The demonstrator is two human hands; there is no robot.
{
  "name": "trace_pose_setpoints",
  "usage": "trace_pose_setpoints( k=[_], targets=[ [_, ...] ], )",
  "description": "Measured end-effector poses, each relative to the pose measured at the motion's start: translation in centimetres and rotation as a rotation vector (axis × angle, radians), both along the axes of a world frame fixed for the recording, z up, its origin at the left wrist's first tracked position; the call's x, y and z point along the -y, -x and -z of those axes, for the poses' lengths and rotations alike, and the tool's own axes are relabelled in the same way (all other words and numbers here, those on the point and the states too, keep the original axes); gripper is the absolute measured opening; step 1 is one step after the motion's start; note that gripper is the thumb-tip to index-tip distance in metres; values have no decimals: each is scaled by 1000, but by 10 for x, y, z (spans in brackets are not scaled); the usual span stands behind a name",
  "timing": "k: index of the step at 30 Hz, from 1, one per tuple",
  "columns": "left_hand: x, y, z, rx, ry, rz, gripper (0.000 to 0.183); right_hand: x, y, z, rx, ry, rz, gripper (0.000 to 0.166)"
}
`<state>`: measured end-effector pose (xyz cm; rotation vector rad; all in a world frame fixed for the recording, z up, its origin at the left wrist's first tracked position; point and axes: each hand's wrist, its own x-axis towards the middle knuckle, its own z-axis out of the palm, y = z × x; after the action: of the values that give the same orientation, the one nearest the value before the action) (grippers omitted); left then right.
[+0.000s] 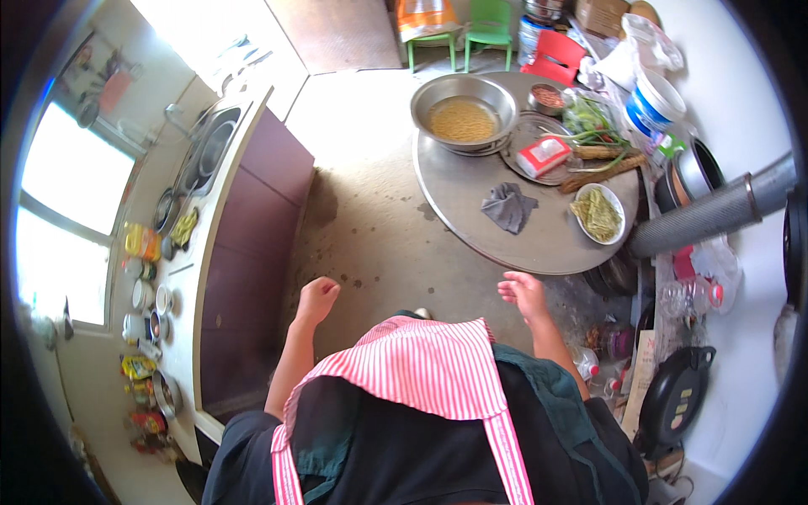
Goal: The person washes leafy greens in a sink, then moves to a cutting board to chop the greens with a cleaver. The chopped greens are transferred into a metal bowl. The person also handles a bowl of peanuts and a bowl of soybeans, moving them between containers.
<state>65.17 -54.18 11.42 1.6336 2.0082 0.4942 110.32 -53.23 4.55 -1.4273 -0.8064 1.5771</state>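
My left hand (317, 299) hangs in the air over the concrete floor, its fingers curled in and nothing seen in it. Held up on the other side, my right hand (524, 294) is empty with its fingers apart, just short of the near edge of the round metal-topped table (454, 189). On that table, a crumpled grey cloth (510, 207) and a white bowl of yellow-green leafy food (598, 213) are the things closest to my right hand. Farther back stands a wide steel basin (464, 113) with yellowish grains or beans in liquid.
A round tray (514, 142) holds a red-and-white packet (543, 156), beside root vegetables (603, 172) and bagged greens (587, 117). Left runs a counter with a sink (214, 151) and purple-brown cabinet doors (252, 214). A metal pipe (701, 214) slants in at right, above plastic bottles (688, 297).
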Motion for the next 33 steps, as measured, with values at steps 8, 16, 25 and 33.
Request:
trace_pose_setpoints(
  k=[8, 16, 25, 33],
  targets=[
    [-44, 45, 11, -46, 8, -40, 20, -34, 26, 0, 21, 2, 24, 23],
    [-171, 122, 24, -11, -72, 37, 19, -109, 105, -8, 87, -10, 223, 16],
    [-263, 225, 25, -43, -48, 67, 18, -200, 211, -57, -97, -76, 203, 23],
    [-287, 259, 33, 136, -11, -84, 18, -309, 269, -115, -100, -373, 220, 24]
  ],
)
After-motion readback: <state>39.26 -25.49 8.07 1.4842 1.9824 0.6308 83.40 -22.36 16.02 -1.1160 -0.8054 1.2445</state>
